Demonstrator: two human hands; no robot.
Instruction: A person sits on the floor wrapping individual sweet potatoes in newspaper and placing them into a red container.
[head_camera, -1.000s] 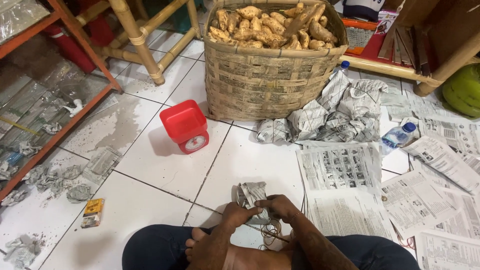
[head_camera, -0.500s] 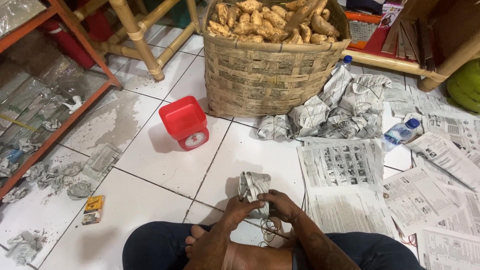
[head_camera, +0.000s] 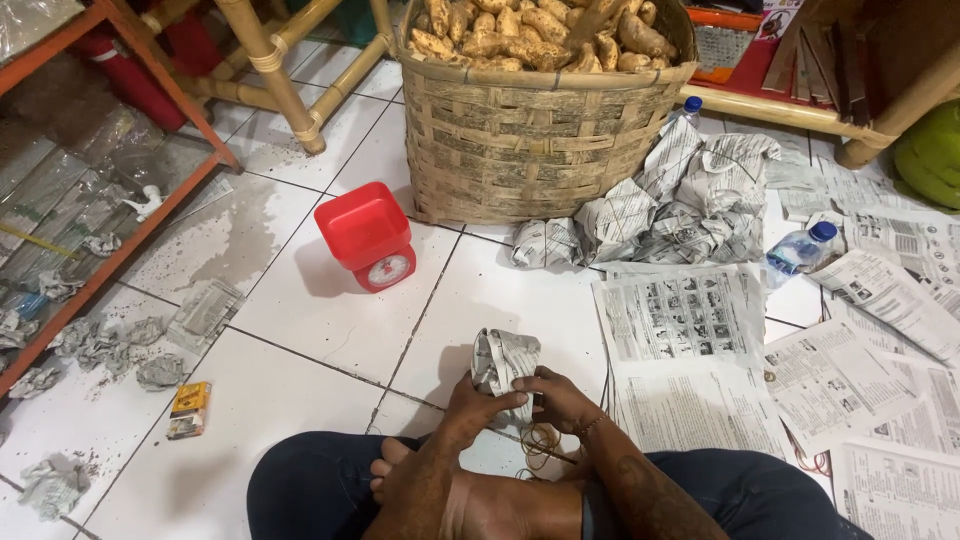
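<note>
Fingers of the left hand (head_camera: 478, 402) and right hand (head_camera: 560, 398) clasp a grey newspaper-wrapped bundle (head_camera: 503, 360) low over the white tiled floor (head_camera: 300, 330); wrapping looks nearly finished. Thin rubber bands (head_camera: 540, 442) lie just beneath. Farther off stand a red kitchen scale (head_camera: 368, 236) and woven basket (head_camera: 540, 140); a small yellow box (head_camera: 188, 410) lies left.

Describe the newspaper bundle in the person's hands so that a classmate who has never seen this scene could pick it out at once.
Start at the big woven basket of roots on the tiled floor, then come down toward the seated person's crossed legs. There the left hand and right hand grip one upright newspaper bundle. Unlike the wrapped bundles piled against the basket, it is the only one held.
</note>
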